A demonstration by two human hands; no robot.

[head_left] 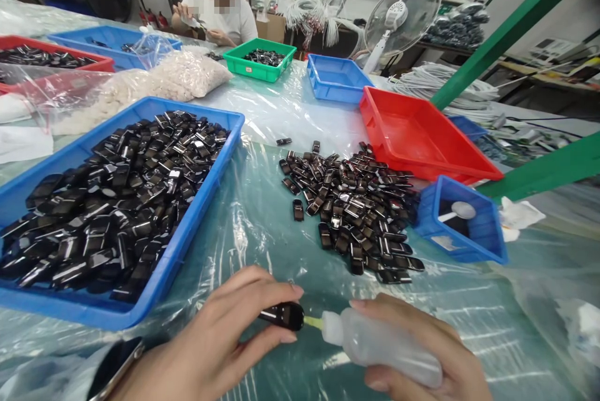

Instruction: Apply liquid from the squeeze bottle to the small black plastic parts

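Between the thumb and fingers of my left hand is a small glossy black plastic part, its rounded end pointing right. My right hand is wrapped round a translucent white squeeze bottle lying nearly on its side. The bottle's thin yellowish nozzle tip points left and meets, or almost meets, the end of the black part; I cannot tell which. Just beyond my hands a loose heap of similar black parts lies on the plastic-covered table.
At left stands a large blue tray full of black parts. A red tray and a small blue bin with a white spoon are at right. Farther back are a green tray, a bag of pale pieces and a seated person.
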